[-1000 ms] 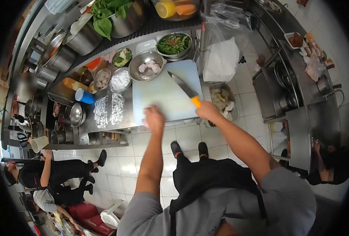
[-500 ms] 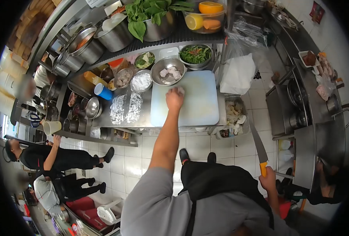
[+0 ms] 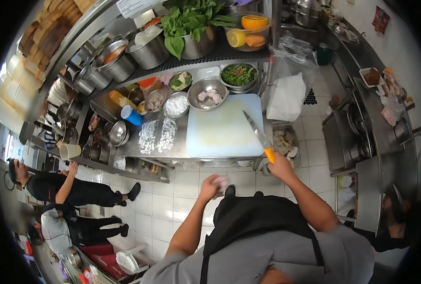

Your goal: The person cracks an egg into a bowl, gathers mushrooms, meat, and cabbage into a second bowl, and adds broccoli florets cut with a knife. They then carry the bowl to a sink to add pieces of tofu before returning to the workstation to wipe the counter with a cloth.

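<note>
My right hand is wrapped round the yellow-orange handle of a kitchen knife, whose blade lies over the right side of the white cutting board. In front of my apron, below the counter edge, my left hand is closed on a pale pinkish lump that looks like a piece of raw meat; blur hides its detail. Just behind the board, a steel bowl holds several similar pale pink pieces.
Left of the board lie two foil-wrapped bundles, near a bowl of white powder and a blue cup. A shelf with pots and greens hangs above. A bin of scraps stands right. Two people stand at left.
My left hand has drawn back from the board toward my body, with the pale piece in it. My right hand has brought the knife up from my side to over the board.
</note>
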Motion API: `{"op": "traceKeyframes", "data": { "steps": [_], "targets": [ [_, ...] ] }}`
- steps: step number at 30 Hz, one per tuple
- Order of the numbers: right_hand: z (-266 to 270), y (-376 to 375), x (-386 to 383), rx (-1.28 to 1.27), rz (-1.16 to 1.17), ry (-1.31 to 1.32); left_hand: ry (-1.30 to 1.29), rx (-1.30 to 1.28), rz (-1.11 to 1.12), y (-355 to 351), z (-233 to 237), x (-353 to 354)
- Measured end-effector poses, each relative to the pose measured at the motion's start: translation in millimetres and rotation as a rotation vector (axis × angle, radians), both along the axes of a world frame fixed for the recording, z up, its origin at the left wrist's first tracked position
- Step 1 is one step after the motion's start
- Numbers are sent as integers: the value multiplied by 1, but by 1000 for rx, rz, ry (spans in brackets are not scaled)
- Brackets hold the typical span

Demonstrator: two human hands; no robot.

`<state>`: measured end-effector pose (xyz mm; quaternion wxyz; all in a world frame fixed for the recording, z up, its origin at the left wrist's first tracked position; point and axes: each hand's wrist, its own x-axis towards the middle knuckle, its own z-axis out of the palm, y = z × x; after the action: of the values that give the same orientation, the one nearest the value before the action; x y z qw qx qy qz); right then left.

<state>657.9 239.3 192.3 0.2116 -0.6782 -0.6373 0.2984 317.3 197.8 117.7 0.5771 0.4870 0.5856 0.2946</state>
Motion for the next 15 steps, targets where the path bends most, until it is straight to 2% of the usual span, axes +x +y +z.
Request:
{"op": "traceKeyframes", "data": {
  "steps": [1,2,3,5,6,7,10,12,14,15],
  "targets": [
    [-4,16,-15,-3,-18,-14,-51,-39,135,-17,46,-9],
    [-16,32,-29,-5,-45,-28,-85,43,282,-31,11,-39],
    [-22,46,-41,-16,-50,-31,-179,-36,396,-43,38,-48],
    [-34,67,-60,-54,-66,-87,-226,37,609,-62,35,-79],
    [-38,79,-70,-77,-71,-138,-347,18,722,-68,48,-82],
    [-41,87,-75,-102,-73,-189,-368,59,783,-70,29,-100],
    [-49,87,-86,157,-69,-525,-552,51,802,-56,32,-119],
    [-19,73,-111,124,182,-498,-673,17,768,-39,49,-118],
    [21,58,-152,-23,608,-241,-770,-69,691,-15,47,-117],
    [14,51,-178,25,765,-9,-817,-111,652,-2,49,-115]
  ]
}}
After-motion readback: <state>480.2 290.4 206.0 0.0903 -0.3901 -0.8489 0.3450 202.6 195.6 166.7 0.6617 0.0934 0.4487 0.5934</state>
